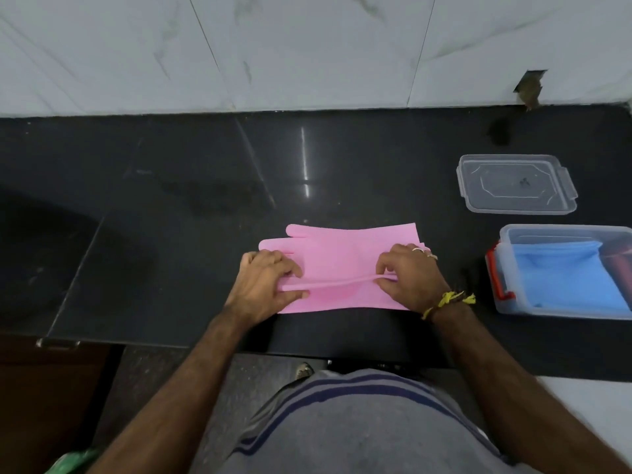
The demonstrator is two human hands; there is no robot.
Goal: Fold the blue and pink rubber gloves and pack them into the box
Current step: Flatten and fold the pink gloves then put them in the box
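Stood at a glossy black stone tabletop (205, 165) backed by a wall of white marble-veined tiles (307, 46). Lay flat near the front edge, at the centre: a pink rubber glove (342, 254), fingers pointing left and cuff pointing right, with a second pink layer just showing beneath it at the cuff end. Pressed down on the finger end of that glove with the left hand (270, 283), thumb and fingers closed in a pinch on the near edge. Ran between the two hands as a thin raised ridge, that lifted near edge, curling over toward the far side. Pinched the same edge at the cuff end with the right hand (410, 277), fingers closed on the rubber, rings on two fingers and a yellow thread band (448, 301) tied at the wrist. Sat well to the right, toward the back: a clear plastic lid (516, 184), flat on the tabletop. Sat just in front of that lid, at the right border and partly cut off: a clear plastic box with red side clips (506, 285), open on top. Lay inside that box: a folded blue rubber glove (564, 278), filling most of the floor, with something reddish-brown beside it at the far right that could not be identified.
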